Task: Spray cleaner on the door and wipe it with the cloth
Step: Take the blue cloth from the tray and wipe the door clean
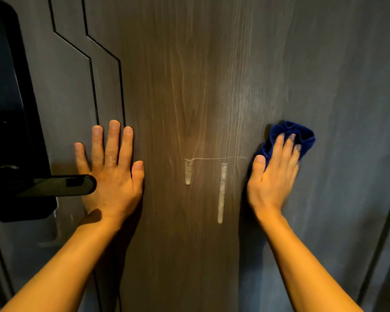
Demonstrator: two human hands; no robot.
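A dark wood-grain door (189,86) fills the view. My left hand (110,167) lies flat on it with fingers spread, just right of the lever handle, holding nothing. My right hand (273,174) presses a bunched blue cloth (300,136) against the door on the right side. Between my hands two foamy drips of cleaner (221,192) run down the wood, joined at the top by a thin wet line. Faint vertical wet streaks show above them. No spray bottle is in view.
A black digital lock panel (7,109) with a black lever handle (61,185) sits at the left edge of the door. Angular grooves (104,55) cut the door's left panel. A dark vertical frame line (383,233) runs at the lower right.
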